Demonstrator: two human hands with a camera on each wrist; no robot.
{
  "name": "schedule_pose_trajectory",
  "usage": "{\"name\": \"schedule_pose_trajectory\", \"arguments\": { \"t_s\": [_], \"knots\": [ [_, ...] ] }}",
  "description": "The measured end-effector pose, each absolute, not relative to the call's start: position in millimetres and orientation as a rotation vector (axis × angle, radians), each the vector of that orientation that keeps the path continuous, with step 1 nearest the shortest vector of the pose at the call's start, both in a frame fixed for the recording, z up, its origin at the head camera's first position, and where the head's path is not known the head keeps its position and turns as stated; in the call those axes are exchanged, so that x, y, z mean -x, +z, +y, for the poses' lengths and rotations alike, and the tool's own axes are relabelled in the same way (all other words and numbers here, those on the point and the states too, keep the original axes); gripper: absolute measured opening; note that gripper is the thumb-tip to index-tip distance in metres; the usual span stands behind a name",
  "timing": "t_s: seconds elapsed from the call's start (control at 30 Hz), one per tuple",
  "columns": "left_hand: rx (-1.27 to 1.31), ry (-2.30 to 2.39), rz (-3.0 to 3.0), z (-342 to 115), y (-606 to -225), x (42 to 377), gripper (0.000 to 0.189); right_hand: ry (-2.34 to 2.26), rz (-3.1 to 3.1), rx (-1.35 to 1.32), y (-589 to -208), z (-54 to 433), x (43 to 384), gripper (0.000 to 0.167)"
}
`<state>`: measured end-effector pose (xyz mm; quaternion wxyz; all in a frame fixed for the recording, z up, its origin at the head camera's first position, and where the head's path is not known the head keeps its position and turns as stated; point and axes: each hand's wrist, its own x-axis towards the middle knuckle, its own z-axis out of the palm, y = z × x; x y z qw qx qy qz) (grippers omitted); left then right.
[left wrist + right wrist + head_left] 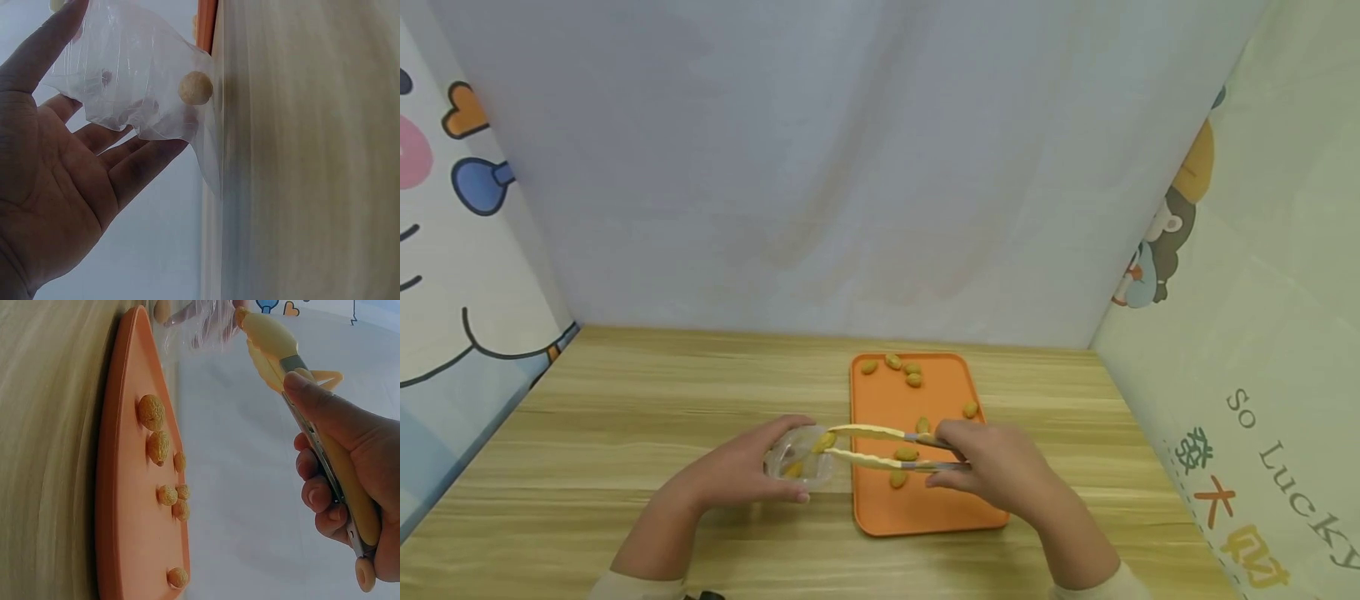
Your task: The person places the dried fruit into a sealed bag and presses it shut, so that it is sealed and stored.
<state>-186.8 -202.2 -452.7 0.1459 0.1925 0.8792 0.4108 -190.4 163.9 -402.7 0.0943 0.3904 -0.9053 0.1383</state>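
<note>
My left hand (741, 467) holds a clear plastic container (150, 69) from the side, thumb and fingers around its wall. Inside, a wrinkled yellow-brown dried fruit (195, 87) lies low against the side near the table. My right hand (996, 462) grips yellow-tipped metal tongs (322, 440) by the handles. Between the tongs' tips, another dried fruit (825, 442) is pinched over the container's mouth. The orange tray (925, 508) lies under the tongs, with several more dried fruits (151, 412) scattered on it.
The tray's raised rim stands right of the container on a wood-grain table (700, 375). A pale cloth (850, 183) hangs at the table's back edge. Printed panels (1247, 375) border both sides.
</note>
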Motion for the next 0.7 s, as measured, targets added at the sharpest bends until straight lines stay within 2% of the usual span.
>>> {"name": "schedule_pose_trajectory", "arguments": {
  "t_s": [0.7],
  "knots": [
    [-0.57, 1.191, 2.53, -201, -451, 185, 0.085, 0.33, -2.69, -1.171, -404, 152, 191, 0.045]
  ]
}}
